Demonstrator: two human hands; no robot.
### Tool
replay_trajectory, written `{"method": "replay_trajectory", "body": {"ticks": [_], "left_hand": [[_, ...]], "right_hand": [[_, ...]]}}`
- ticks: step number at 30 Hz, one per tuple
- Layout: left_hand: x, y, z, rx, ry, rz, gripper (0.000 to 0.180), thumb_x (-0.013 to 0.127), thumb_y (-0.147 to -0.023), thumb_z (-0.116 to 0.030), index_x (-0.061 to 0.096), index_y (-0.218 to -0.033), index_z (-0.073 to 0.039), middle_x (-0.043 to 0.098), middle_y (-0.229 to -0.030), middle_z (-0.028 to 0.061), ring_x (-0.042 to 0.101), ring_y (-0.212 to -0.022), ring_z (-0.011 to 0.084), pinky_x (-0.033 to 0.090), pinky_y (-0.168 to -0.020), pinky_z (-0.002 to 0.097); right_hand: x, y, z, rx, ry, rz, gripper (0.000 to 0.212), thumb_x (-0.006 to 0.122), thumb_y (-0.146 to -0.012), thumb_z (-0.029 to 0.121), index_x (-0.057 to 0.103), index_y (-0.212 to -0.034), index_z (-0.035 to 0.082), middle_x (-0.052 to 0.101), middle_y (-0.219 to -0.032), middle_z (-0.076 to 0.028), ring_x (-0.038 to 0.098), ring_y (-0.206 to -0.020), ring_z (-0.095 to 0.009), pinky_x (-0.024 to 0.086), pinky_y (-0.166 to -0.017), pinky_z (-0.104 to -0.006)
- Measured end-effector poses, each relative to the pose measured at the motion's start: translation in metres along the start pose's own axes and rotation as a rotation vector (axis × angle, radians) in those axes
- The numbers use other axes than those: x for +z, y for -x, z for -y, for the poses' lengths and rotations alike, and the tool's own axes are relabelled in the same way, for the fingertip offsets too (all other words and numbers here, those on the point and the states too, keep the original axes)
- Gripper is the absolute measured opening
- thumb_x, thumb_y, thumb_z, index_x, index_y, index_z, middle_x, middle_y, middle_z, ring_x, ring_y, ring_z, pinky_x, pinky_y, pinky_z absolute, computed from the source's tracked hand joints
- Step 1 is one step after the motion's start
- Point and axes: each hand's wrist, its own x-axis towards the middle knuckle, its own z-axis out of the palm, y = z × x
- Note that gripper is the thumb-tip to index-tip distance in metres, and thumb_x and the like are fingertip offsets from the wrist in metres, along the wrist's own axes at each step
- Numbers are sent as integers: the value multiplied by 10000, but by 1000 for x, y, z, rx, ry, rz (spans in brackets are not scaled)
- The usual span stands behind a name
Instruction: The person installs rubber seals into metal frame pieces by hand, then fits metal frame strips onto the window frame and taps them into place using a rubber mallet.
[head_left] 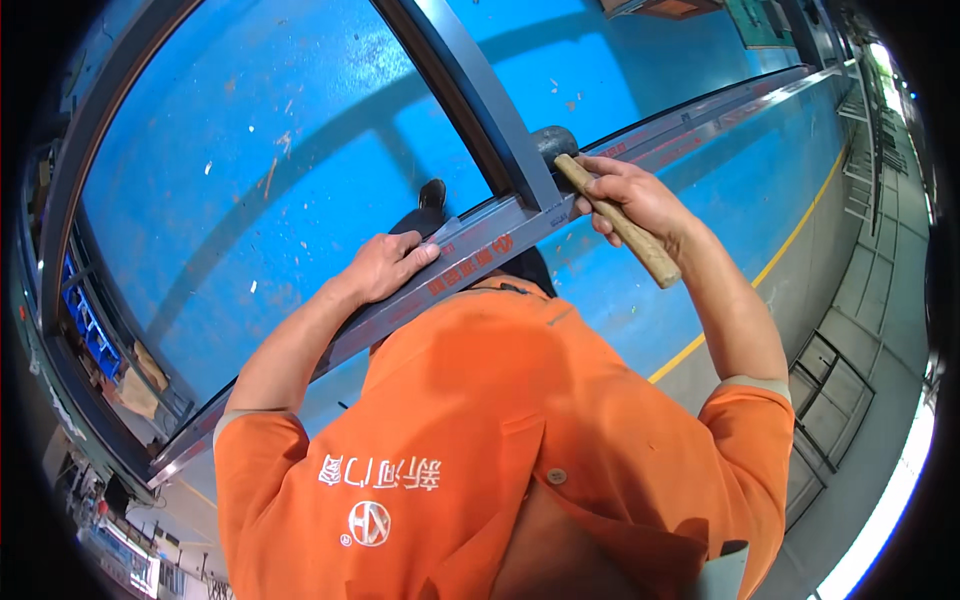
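Note:
My right hand (640, 198) is wrapped round the wooden handle of a mallet (628, 232). The mallet's dark, rounded head (553, 143) lies against the corner where an upright bar (490, 95) meets the near rail (475, 255) of a large grey metal frame. My left hand (385, 268) grips that near rail, left of the joint, its thumb on top and its fingertips over the far side. Red printed marks and a plastic-like film show on the rail. Part of the right hand's fingers is hidden behind the handle.
The frame's left side bar (62, 190) rises along the left, and its long rail (700, 115) runs off to the far right. Blue floor (270, 120) with small scraps lies beneath; my shoe (432, 195) shows inside the frame. Metal racks (835, 390) stand at right, blue bins (90, 320) at left.

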Motion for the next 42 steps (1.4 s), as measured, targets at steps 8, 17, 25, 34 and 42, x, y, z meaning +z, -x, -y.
{"method": "replay_trajectory", "body": {"ticks": [8, 17, 25, 34, 42], "left_hand": [[4, -3, 9, 24, -34, -8, 576, 476, -1044, -530, 617, -850, -6, 644, -757, 160, 596, -651, 331, 484, -684, 437], [1, -5, 6, 29, -16, -28, 582, 472, -1043, -542, 607, -841, -13, 638, -757, 166, 592, -664, 334, 473, -676, 434], [2, -3, 9, 9, -23, -15, 627, 450, -1039, -587, 641, -851, -20, 660, -750, 158, 633, -678, 337, 507, -690, 428], [3, 0, 7, 26, -61, -40, 581, 464, -1045, -547, 640, -879, -19, 660, -780, 164, 631, -702, 332, 498, -704, 428], [2, 14, -13, 43, 22, -465, 280, 547, -1027, -267, 624, -964, -5, 602, -907, 114, 535, -744, 240, 463, -707, 360]], "right_hand": [[-65, -24, 38, -3, -53, -235, 531, 491, -978, 106, 408, -1494, 11, 632, -856, -75, 558, -590, -100, 436, -433, -232], [-13, -16, 34, 196, -22, -19, 567, 478, -991, 100, 354, -1539, 19, 627, -852, -67, 544, -575, -86, 441, -419, -234], [-50, -33, 40, -68, -70, -381, 583, 477, -982, 96, 347, -1546, 27, 623, -864, -74, 536, -556, -95, 426, -408, -236], [5, -9, 26, 159, -65, 48, 633, 501, -937, 77, 351, -1550, 32, 617, -839, -81, 540, -531, -109, 398, -378, -241], [-53, 10, 14, -112, 2, -74, 640, 534, -939, 95, 360, -1553, 40, 628, -872, -89, 550, -552, -122, 428, -463, -248]]}}
